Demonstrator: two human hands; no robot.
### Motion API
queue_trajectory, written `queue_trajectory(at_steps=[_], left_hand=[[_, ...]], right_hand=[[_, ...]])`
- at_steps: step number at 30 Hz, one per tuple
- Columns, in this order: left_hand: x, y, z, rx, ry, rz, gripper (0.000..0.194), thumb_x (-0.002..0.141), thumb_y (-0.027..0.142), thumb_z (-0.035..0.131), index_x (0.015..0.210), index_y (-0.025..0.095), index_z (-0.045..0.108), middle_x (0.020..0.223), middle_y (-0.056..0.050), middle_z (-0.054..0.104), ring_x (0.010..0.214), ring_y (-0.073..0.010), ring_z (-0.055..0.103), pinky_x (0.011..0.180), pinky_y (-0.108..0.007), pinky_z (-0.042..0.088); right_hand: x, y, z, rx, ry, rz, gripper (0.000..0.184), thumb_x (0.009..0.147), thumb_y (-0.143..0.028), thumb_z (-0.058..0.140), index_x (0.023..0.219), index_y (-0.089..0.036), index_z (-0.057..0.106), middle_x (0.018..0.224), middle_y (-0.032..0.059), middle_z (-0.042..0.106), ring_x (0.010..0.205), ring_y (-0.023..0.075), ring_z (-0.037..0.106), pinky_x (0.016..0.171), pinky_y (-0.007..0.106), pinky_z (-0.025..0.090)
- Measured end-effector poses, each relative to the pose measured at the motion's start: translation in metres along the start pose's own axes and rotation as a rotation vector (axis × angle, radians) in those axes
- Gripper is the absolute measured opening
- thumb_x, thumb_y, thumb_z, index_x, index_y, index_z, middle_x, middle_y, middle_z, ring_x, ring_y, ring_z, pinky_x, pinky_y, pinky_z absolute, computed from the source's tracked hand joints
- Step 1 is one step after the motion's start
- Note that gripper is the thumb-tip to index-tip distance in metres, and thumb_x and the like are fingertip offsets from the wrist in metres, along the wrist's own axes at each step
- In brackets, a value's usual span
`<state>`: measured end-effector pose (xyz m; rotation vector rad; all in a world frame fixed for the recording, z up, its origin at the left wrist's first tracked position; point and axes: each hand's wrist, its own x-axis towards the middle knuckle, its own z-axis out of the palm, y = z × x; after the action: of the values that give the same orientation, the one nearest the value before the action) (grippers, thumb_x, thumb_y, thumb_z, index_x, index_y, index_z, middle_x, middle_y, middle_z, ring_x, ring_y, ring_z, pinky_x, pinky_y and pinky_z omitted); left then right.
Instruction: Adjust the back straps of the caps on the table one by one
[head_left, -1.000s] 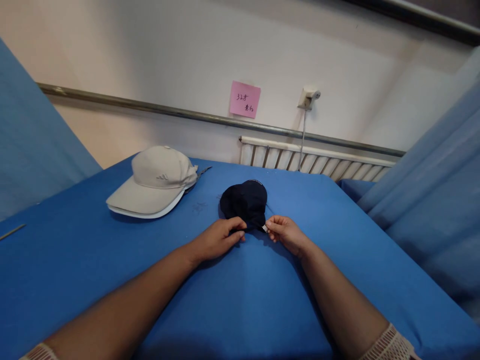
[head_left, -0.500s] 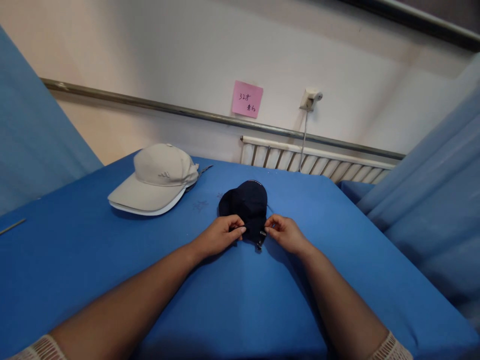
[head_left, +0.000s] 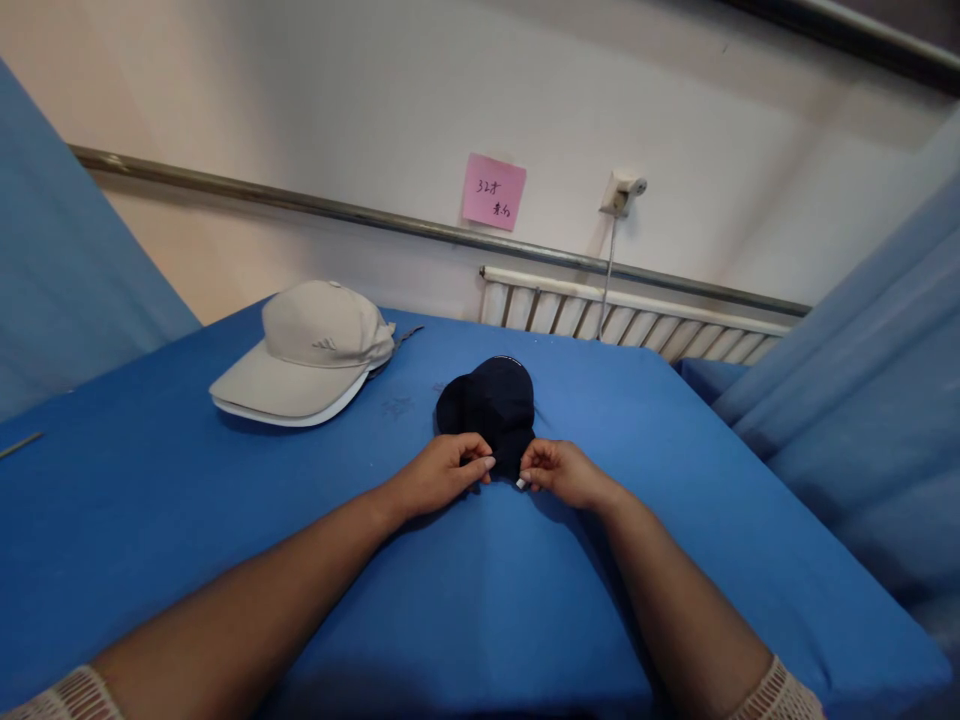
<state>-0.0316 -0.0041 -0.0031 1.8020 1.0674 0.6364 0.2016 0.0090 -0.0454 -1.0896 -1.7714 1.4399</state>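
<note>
A dark navy cap (head_left: 489, 405) lies in the middle of the blue table (head_left: 487, 600). My left hand (head_left: 439, 475) pinches its near edge with closed fingers. My right hand (head_left: 559, 472) pinches the cap's back strap, where a small pale tip shows at my fingertips. The two hands sit close together at the cap's near side. A beige cap (head_left: 311, 350) with a white-edged brim rests further back on the left, away from both hands.
Blue curtains hang at the left (head_left: 67, 270) and right (head_left: 877, 400). A wall with a metal rail (head_left: 300, 207), a pink note (head_left: 493, 191), a socket with cable (head_left: 619, 190) and a radiator (head_left: 630, 320) stands behind the table. A thin stick (head_left: 19, 445) lies at far left.
My right hand has moved left along the strap, closing the gap to my left hand. The navy cap's near edge is drawn in slightly. The beige cap has stayed put.
</note>
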Motion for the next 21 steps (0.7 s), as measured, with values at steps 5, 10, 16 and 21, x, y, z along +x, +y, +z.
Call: queue_trajectory(at_steps=[5,10,16,21], left_hand=[[-0.001,0.0,0.012,-0.041,-0.072,-0.033,0.026,0.086,0.039,0.056,0.09,0.015,0.065,0.082,-0.005,0.073,0.065,-0.0144,0.062,0.064,-0.027,0.048],[0.0,-0.001,0.017,-0.152,-0.017,-0.068,0.028,0.084,0.04,0.058,0.091,0.014,0.064,0.077,-0.005,0.071,0.059,-0.0126,0.057,0.059,-0.027,0.047],[-0.001,0.004,0.017,-0.188,-0.008,-0.071,0.029,0.084,0.042,0.058,0.086,0.014,0.065,0.075,-0.005,0.07,0.057,-0.012,0.056,0.056,-0.026,0.045],[-0.002,0.005,0.018,-0.17,0.008,-0.075,0.029,0.083,0.042,0.058,0.084,0.014,0.065,0.071,-0.004,0.069,0.054,-0.0115,0.055,0.053,-0.025,0.043]], right_hand=[[0.001,-0.003,-0.011,0.199,0.016,0.021,0.025,0.072,-0.036,0.078,0.076,-0.018,0.061,0.065,-0.0019,0.064,0.054,0.0106,0.057,0.058,0.026,0.046],[-0.001,-0.014,-0.013,0.396,0.107,-0.008,0.03,0.07,-0.037,0.082,0.078,-0.017,0.062,0.064,-0.0026,0.062,0.054,0.009,0.056,0.055,0.023,0.044],[-0.001,-0.017,-0.003,0.434,0.087,-0.019,0.028,0.07,-0.035,0.083,0.079,-0.017,0.064,0.065,-0.002,0.064,0.053,0.0086,0.057,0.054,0.023,0.044],[0.001,-0.014,0.001,0.405,0.095,-0.032,0.027,0.072,-0.036,0.081,0.079,-0.017,0.064,0.064,-0.0019,0.064,0.052,0.0088,0.058,0.054,0.023,0.044]])
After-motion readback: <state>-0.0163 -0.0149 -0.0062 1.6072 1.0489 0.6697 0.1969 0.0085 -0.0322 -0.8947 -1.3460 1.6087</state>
